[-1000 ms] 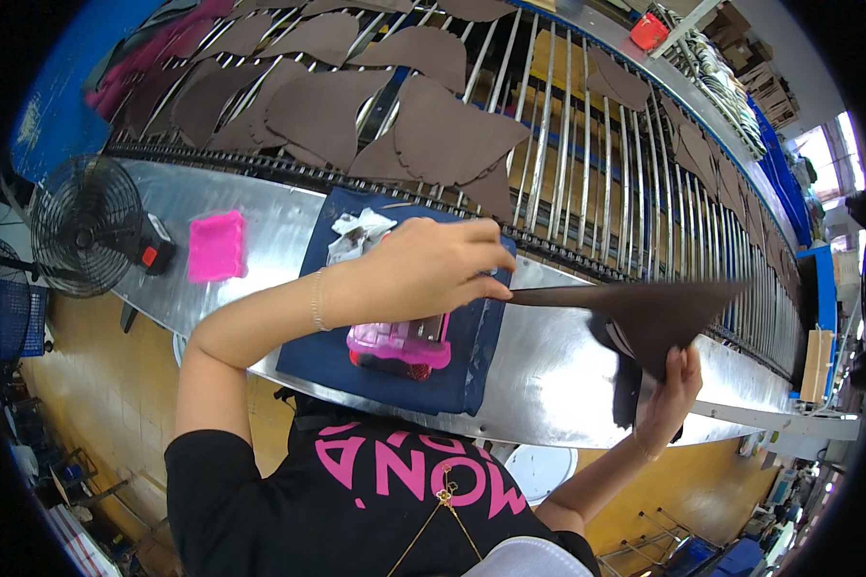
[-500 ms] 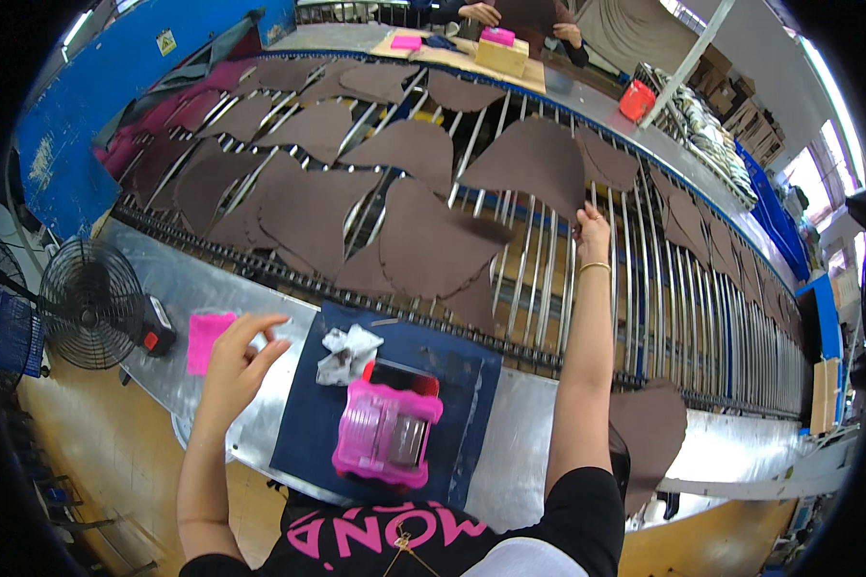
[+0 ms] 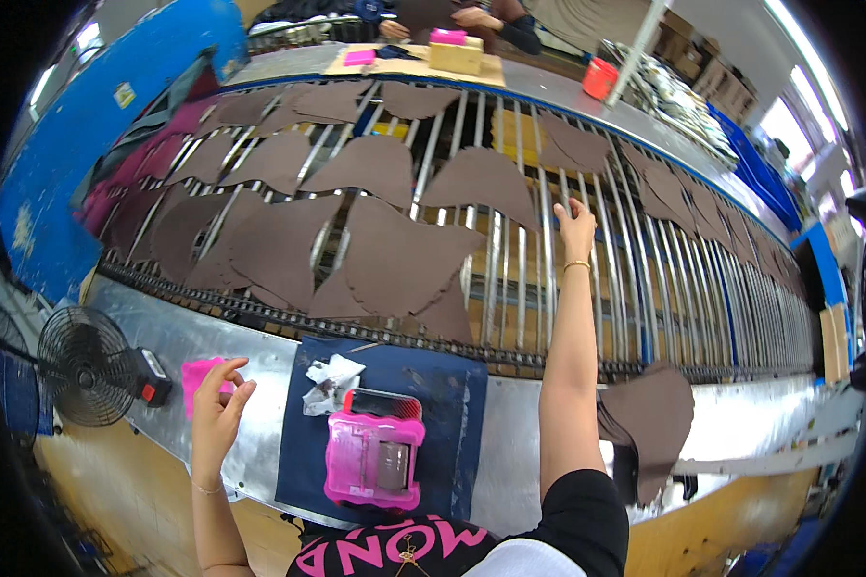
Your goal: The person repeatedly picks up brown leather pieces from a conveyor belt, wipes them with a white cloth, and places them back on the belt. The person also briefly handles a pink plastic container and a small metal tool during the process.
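My right hand (image 3: 576,231) reaches over the metal roller conveyor (image 3: 625,308), its fingers apart and holding nothing. Just left of those fingertips, a brown cut-out sheet piece (image 3: 481,183) with a curved outline lies on the rods. Nearer to me is a stack of similar brown pieces (image 3: 394,255). Above the metal table, my left hand (image 3: 217,409) has thumb and fingers spread, beside a bright pink cloth (image 3: 197,375) that it partly covers. A pink scalloped device (image 3: 356,457) with a grey roller sits on a dark blue mat (image 3: 452,423) before me.
Crumpled white paper (image 3: 332,385) lies on the mat. A black fan (image 3: 85,370) stands at left. Brown pieces (image 3: 649,423) hang at the table's near edge. Across the conveyor, another person's hands (image 3: 471,19) are near a yellow block (image 3: 455,60); a red bucket (image 3: 599,79) stands right.
My right hand has let go of the brown piece, which now lies on the conveyor rods left of it. My left hand stays by the pink cloth. The whole view has shifted slightly.
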`<state>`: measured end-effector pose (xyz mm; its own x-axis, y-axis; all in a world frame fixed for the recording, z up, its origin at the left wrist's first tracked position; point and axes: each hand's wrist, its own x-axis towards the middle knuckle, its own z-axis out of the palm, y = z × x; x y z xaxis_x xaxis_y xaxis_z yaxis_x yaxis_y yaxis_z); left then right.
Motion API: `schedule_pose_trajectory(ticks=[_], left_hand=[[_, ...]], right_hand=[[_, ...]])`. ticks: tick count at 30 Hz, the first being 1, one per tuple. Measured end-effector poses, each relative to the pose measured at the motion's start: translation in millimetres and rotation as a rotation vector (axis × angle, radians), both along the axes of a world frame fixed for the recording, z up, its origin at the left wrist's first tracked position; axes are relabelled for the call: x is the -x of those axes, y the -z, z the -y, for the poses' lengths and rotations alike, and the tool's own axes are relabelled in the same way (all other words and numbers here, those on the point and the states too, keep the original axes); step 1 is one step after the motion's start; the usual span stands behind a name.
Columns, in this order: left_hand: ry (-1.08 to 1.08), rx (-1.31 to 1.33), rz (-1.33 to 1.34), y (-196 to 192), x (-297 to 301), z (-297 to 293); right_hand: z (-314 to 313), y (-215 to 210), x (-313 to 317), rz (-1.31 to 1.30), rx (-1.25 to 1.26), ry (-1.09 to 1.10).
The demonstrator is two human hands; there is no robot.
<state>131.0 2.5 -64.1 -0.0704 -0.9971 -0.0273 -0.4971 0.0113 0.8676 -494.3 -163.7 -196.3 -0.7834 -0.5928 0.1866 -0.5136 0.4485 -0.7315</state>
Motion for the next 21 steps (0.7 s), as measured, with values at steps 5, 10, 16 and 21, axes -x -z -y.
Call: schedule_pose_trajectory(ticks=[5, 10, 16, 21], left_hand=[[0.077, -0.034, -0.078, 10.3, 6.3, 4.2], [0.224, -0.026, -0.172, 18.5, 8.1, 14.7], [0.315, -0.045, -0.204, 23.5, 17.2, 15.0], [0.319, -0.037, -0.18, 22.9, 16.0, 4.4]], right_hand=[[-178.3, -85.5, -39.7, -0.033, 0.066, 0.07], [-384.0, -71.7, -56.6, -0.34, -0.471, 0.578], [-505.0, -40.0, -69.3, -0.269, -0.652, 0.809], [-481.7, -38.6, -75.4, -0.296, -0.641, 0.839]])
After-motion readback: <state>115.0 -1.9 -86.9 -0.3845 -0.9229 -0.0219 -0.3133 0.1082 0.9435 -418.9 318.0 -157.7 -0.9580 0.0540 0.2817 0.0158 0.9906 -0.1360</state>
